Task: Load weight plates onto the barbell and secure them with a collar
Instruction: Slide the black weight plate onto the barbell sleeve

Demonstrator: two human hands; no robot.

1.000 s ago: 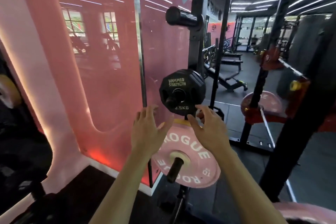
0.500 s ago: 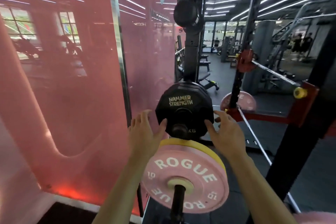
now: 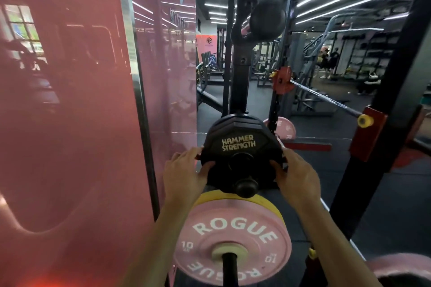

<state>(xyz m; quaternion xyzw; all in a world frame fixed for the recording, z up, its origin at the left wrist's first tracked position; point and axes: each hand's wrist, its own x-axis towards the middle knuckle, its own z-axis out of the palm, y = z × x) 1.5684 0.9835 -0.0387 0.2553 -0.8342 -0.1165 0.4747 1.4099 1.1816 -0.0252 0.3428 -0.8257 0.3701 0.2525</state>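
On the storage pegs of the black rack upright, beside a large pink mirrored wall panel, hung the plates: one pink Rogue 10 plate with one yellow plate showing as a rim behind it, both on the lower peg, and above them one small black Hammer Strength plate on the upper peg. A second pink plate sat farther back, and the barbell lay in the rack to the right, well apart, one red plate at its far end; no collar was visible. The black plate looked rigid and, judged by its size, fairly light, its faceted rim offering a sure hold at opposite edges, though it would have to slide straight off the peg. The left hand and right hand each gripped one side of it, fingers curled behind the rim and thumbs on the face.
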